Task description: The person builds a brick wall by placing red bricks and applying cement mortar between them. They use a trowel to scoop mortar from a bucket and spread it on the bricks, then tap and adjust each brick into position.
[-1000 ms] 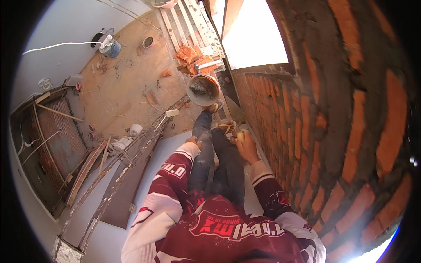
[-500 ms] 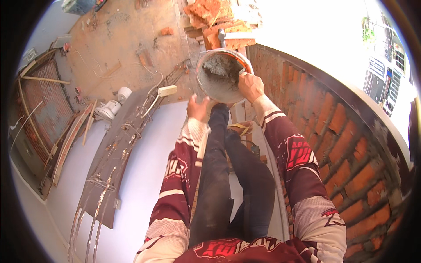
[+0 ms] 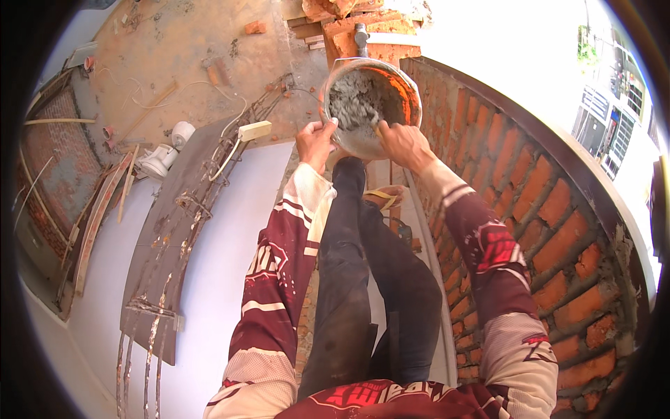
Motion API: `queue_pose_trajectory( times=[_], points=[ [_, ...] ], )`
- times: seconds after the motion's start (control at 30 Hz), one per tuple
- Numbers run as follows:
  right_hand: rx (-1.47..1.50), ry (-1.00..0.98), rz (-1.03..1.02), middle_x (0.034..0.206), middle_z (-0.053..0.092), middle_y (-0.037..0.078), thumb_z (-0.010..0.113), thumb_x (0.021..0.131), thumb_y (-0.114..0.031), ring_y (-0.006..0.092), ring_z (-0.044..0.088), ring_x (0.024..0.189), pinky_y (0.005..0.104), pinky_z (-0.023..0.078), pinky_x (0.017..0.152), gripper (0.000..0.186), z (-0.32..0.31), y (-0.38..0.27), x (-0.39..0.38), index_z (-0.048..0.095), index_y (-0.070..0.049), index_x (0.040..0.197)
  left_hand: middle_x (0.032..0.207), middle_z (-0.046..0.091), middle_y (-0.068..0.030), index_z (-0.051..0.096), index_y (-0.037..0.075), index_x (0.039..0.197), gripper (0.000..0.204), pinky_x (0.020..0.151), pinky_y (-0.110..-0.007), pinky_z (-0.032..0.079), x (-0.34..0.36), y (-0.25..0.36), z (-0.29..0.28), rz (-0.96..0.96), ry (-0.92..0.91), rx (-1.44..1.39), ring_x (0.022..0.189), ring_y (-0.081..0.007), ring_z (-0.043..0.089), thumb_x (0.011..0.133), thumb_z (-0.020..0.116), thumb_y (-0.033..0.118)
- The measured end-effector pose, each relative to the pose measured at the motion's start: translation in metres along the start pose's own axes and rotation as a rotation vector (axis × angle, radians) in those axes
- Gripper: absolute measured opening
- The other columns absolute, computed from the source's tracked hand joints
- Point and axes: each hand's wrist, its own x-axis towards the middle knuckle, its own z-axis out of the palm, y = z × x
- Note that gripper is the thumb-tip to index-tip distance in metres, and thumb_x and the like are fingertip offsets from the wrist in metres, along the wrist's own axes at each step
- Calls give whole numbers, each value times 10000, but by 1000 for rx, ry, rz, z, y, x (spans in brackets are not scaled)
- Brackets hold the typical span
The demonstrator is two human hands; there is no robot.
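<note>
A round bucket (image 3: 408, 87) with an orange inner wall stands in front of me, grey wet mortar (image 3: 352, 96) heaped inside on its left. My right hand (image 3: 407, 145) is closed around the short handle of a trowel (image 3: 379, 127) at the near right of the bucket's mouth. The trowel's blade is mostly hidden in the mortar. At the near left rim, my left hand (image 3: 317, 144) has its thumb and fingers closed on the bucket's edge.
Broken orange bricks (image 3: 370, 42) are stacked beyond the bucket, near a grey pipe (image 3: 361, 40). A brick wall (image 3: 544, 209) runs along my right. Left lie a dark board (image 3: 160, 244) with rusty steel bars (image 3: 167, 279) and a white plastic fitting (image 3: 157, 162).
My left hand has gone from open beside the bucket to holding its rim. My right hand has shifted from the right rim to the trowel's handle over the bucket's mouth.
</note>
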Motion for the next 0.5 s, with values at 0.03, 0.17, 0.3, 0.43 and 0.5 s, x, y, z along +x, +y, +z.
queue_pose_trajectory(
  times=[0.03, 0.17, 0.3, 0.43, 0.5],
  points=[
    [-71, 40, -43, 798, 712, 184, 559, 956, -195, 374, 733, 739, 467, 573, 649, 166, -4, 5, -12, 600, -36, 979, 1020, 722, -113, 651, -16, 1057, 312, 741, -327, 595, 0, 0, 4, -7, 2, -5, 855, -187, 710, 936, 783, 239],
    [-474, 29, -65, 819, 681, 95, 556, 958, -140, 271, 710, 743, 394, 527, 646, 141, -32, 16, -47, 593, -39, 1049, 954, 703, -102, 640, -10, 1016, 286, 685, -333, 609, -3, -2, 19, 22, 30, 80, 799, -178, 698, 928, 790, 218],
    [-393, 13, 102, 908, 721, 154, 560, 946, -142, 302, 743, 801, 432, 564, 644, 176, -56, 27, -23, 627, -8, 1040, 914, 670, -78, 630, -7, 1000, 286, 682, -335, 620, -2, -3, 27, 77, 84, 152, 779, -162, 674, 929, 790, 219],
    [-200, -66, 147, 848, 752, 185, 606, 885, -121, 323, 765, 773, 443, 608, 682, 178, -50, 37, 7, 731, -15, 954, 914, 656, -73, 616, -14, 980, 286, 684, -337, 628, -3, -5, 28, 108, 86, 151, 777, -159, 669, 940, 778, 218],
    [-93, -151, 148, 864, 755, 193, 621, 873, -150, 354, 760, 811, 464, 612, 734, 194, -42, 41, 9, 766, -55, 960, 916, 656, -75, 612, -13, 969, 273, 681, -342, 632, -4, -6, 30, 100, 70, 134, 780, -162, 673, 950, 767, 211]
  ],
)
